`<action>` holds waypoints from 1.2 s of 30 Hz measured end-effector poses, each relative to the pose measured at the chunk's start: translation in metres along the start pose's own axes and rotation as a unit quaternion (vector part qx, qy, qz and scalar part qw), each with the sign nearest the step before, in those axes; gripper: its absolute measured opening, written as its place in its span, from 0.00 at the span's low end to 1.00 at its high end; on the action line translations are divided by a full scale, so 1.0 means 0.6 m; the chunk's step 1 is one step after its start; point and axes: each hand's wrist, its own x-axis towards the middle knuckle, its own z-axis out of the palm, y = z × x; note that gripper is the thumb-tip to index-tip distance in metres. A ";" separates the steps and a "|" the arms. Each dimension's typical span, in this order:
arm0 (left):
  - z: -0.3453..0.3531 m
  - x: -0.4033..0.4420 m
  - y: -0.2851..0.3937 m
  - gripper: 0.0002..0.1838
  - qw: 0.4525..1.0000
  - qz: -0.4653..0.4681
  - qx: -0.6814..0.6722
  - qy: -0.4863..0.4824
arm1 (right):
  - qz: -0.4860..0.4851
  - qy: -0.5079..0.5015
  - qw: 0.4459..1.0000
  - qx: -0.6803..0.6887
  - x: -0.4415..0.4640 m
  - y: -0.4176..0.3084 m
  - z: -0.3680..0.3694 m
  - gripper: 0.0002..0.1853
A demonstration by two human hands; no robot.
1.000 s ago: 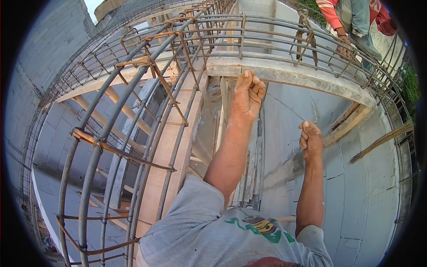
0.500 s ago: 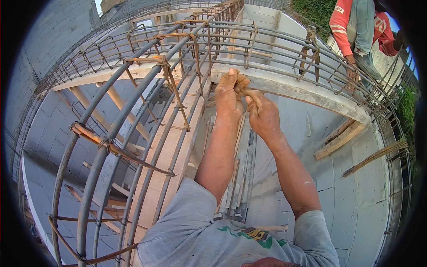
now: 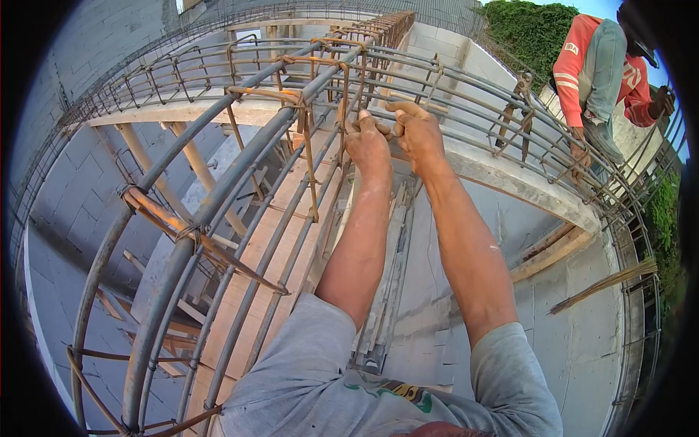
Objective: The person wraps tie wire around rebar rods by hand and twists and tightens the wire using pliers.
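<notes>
My left hand [image 3: 368,151] is closed beside the corner where two rebar cages meet, its fingertips against the crossing bars. Close to its right, my right hand [image 3: 420,137] is pinched, with the fingers of both hands nearly meeting. Whatever lies between the fingers is too small or hidden to make out. Just behind the hands run the horizontal bars of the right-hand rebar cage [image 3: 466,125]. Left of them, the nearer rebar cage [image 3: 251,142] with its rusty stirrups stretches toward me above a plank formwork board [image 3: 251,288].
A pair of pincers [image 3: 523,87] hangs on the right-hand bars. A bundle of thin wires [image 3: 604,285] sticks out at the right. Another person [image 3: 603,69] in a red top crouches at the upper right, one hand on the bars. Grey block walls [image 3: 561,320] drop away below.
My right hand has risen from below the left one to about its level, at the bars. My left hand has tipped lower. The whole view has shifted slightly.
</notes>
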 end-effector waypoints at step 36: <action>0.019 0.078 0.003 0.09 0.908 -0.206 -0.348 0.106 | -0.239 0.087 0.891 -0.376 -0.004 0.019 -0.017 0.17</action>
